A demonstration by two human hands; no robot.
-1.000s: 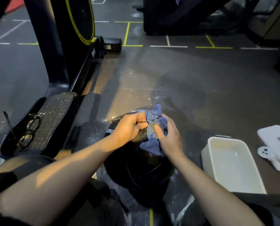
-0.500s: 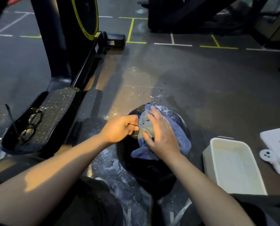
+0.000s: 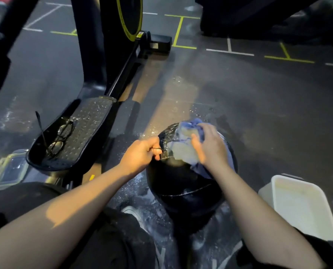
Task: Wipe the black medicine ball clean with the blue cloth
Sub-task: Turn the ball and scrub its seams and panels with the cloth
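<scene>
The black medicine ball (image 3: pixel 183 183) rests on the wet floor between my knees, low in the middle of the view. My right hand (image 3: pixel 210 147) presses the blue cloth (image 3: pixel 185 144) flat against the ball's top, fingers spread over it. The cloth is bunched, with a pale lit patch, and part of it hangs down the ball's right side under my wrist. My left hand (image 3: pixel 142 154) is closed on the ball's upper left edge, where it seems to pinch a thin black loop or cord; the exact hold is hard to see.
A white rectangular tub (image 3: pixel 301 206) stands on the floor at the right. An exercise machine's black pedal (image 3: pixel 74 136) with a pair of glasses (image 3: pixel 61 138) on it lies to the left. A clear lidded container (image 3: pixel 10 169) sits at the far left. Water spots cover the floor.
My right hand has slid with the cloth from the near side up over the ball's top and to the right. My left hand has stayed at the ball's left edge.
</scene>
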